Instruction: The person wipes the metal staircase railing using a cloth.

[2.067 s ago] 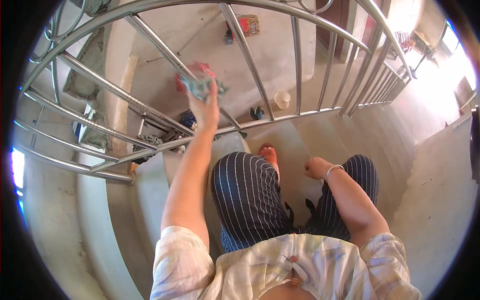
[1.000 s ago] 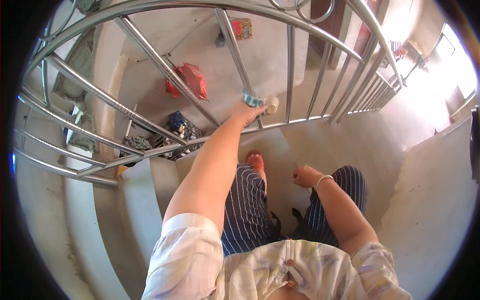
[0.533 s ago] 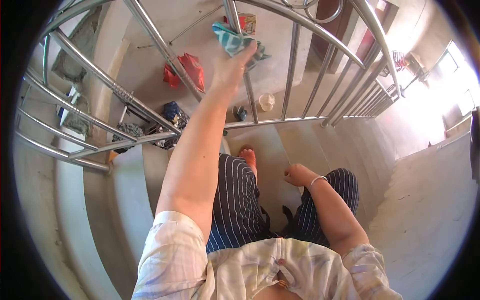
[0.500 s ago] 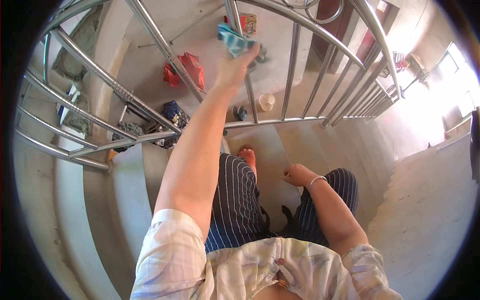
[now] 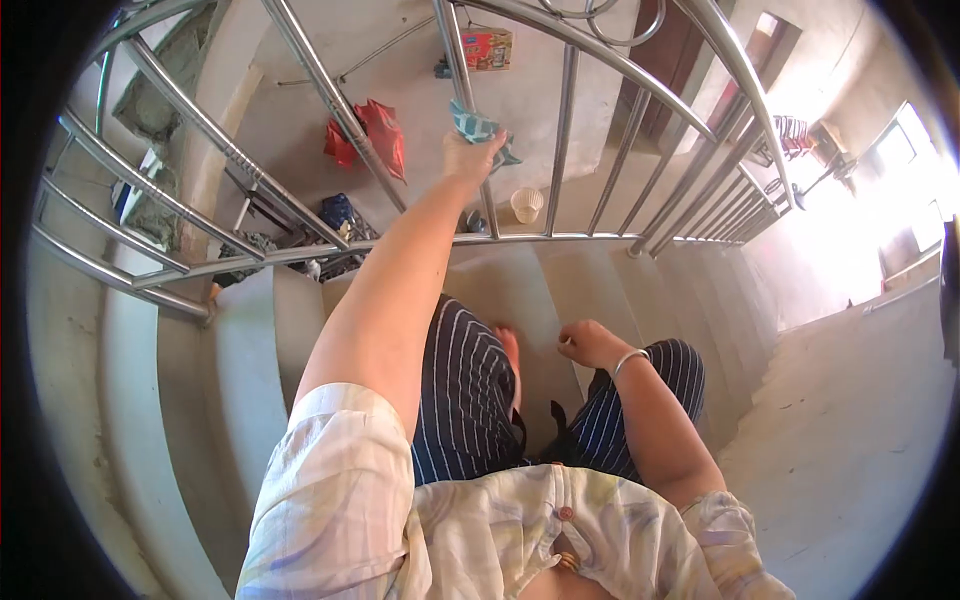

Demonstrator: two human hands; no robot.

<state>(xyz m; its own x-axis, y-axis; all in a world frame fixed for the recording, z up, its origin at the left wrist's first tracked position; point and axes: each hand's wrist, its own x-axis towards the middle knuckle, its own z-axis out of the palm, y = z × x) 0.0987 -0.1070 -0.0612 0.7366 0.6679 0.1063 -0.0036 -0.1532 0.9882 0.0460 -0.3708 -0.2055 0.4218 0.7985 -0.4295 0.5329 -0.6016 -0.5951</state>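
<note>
Clasping a green-and-white cloth (image 5: 474, 124), the left hand (image 5: 468, 158) is closed around it against an upright bar (image 5: 453, 60), above the low rail (image 5: 580, 236). Well apart, to the right and nearer, the right hand (image 5: 592, 345) is curled into a loose fist just beside the right knee; whether anything lies inside its fingers cannot be told. A bangle (image 5: 629, 359) circles that wrist.

Beyond the bars, a red bag (image 5: 382, 138) shows to the left of the cloth, and a red-and-yellow box (image 5: 490, 50) farther off. A pale basket (image 5: 527, 205) is on the far side of the low rail, with dark shoes (image 5: 473, 221) just left of it. On the near side, steps (image 5: 245, 330) curve away to the left and right of the striped trousers (image 5: 463, 390).
</note>
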